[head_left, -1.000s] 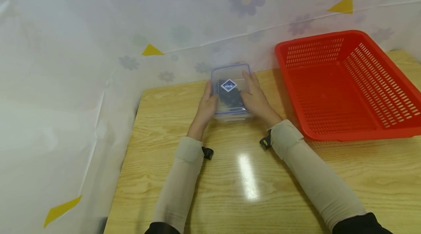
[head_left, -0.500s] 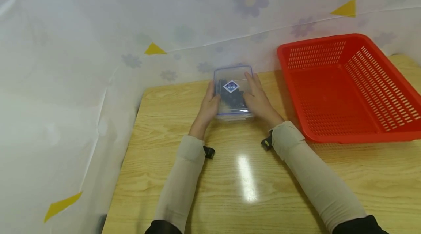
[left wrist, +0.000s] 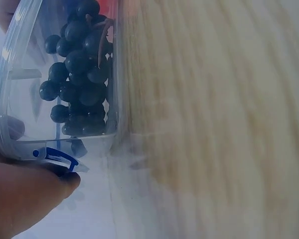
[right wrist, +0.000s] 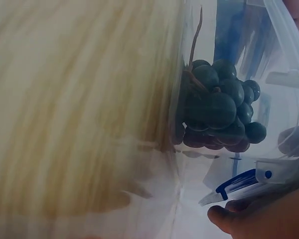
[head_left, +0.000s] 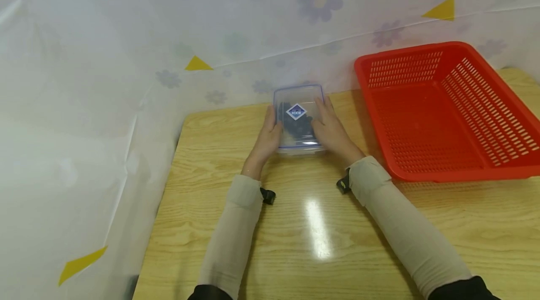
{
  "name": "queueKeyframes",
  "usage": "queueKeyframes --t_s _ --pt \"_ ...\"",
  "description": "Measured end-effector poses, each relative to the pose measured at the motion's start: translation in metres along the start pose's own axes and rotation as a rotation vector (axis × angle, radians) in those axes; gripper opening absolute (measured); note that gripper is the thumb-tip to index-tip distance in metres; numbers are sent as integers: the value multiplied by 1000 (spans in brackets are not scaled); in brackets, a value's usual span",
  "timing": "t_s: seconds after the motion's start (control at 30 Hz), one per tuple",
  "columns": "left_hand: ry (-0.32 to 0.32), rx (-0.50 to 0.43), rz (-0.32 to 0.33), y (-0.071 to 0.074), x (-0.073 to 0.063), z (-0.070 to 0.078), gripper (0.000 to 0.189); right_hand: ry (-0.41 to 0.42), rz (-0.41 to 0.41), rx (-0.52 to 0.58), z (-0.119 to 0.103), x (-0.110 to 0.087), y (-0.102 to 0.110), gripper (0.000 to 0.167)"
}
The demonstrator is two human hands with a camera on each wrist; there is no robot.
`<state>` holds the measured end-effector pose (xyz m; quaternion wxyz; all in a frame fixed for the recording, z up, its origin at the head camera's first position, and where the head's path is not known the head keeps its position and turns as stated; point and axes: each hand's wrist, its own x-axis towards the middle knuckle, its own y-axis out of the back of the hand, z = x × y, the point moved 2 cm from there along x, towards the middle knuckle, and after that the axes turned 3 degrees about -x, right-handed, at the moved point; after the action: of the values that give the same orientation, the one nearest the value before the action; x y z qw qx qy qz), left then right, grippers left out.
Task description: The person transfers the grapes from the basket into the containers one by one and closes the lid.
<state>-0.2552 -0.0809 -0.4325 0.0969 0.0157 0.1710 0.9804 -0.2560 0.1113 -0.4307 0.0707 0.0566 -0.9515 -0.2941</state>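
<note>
Left hand and right hand grip a clear container on the wood-grained counter; the far wall is flowered.

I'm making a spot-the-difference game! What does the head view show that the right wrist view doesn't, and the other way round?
Only the head view: red basket, yellow triangles.
Only the right wrist view: brown stem, blue-edged flap sticking out.
Both: clear box, grapes, right hand, wooden table.
</note>
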Motion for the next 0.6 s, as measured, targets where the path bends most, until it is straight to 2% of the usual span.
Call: queueKeyframes --t_s 0.17,0.3,0.47,0.6 --pt "-4 83 -29 2 -1 1 61 0 0 -55 2 -2 1 63" --pt "-11 92 -35 4 -2 1 61 -24 15 4 4 -2 2 59" --pt "8 80 -50 5 -2 1 62 -106 42 143 8 1 3 62" --pt "30 65 -67 5 -2 -1 63 -278 80 368 15 0 5 77"
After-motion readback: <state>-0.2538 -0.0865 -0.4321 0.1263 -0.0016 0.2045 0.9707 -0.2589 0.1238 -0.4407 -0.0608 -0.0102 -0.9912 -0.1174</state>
